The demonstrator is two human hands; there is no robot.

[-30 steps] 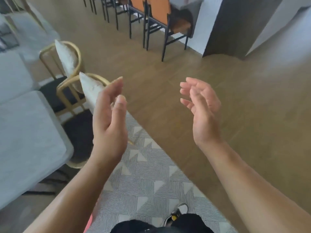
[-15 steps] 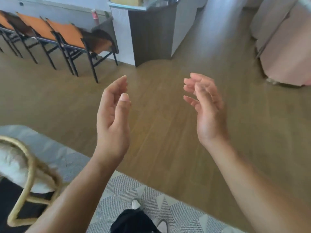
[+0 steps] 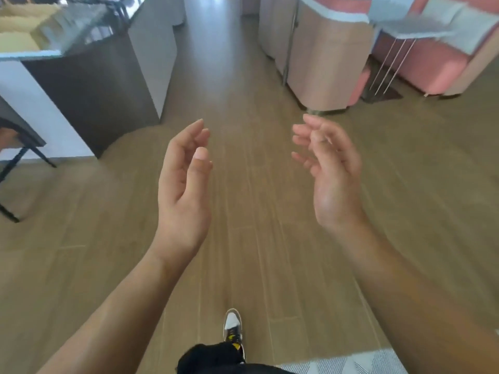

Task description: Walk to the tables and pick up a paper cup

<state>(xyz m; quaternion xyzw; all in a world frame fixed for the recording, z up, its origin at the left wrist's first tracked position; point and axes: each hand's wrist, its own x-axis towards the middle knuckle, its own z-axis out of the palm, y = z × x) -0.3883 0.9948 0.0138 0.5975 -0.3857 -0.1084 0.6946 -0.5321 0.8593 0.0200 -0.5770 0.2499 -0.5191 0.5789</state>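
room: open indoor space, wood-plank floor (image 3: 243, 109) running straight ahead, view motion-blurred
rug: corner of a grey patterned rug (image 3: 348, 364) at the bottom right edge
foot: one shoe (image 3: 232, 329) forward on the planks, dark trouser leg just behind it
left hand (image 3: 183, 182): raised at mid-frame, palm turned inward, fingers loosely bent, thumb up; holds nothing, touches nothing
right hand (image 3: 330, 171): raised at the same height, palm facing the left one, fingers spread and relaxed; also bare of any object
gap: hands apart, floor visible between them, neither nearer to anything graspable
nearest things: dark counter (image 3: 89, 95) ahead-left, closer to the left hand; rounded beige cabinet (image 3: 321, 68) ahead-right, closer to the right hand; both well beyond reach
counter top: glossy, a cardboard box (image 3: 24, 25) on it, blurred
left edge: part of a black-legged chair (image 3: 16, 147)
far right: pink sofa (image 3: 432, 63) with a thin-legged side table (image 3: 413, 31) in front
axis: the corridor of floor between counter and cabinet lies in line with the gap between the hands
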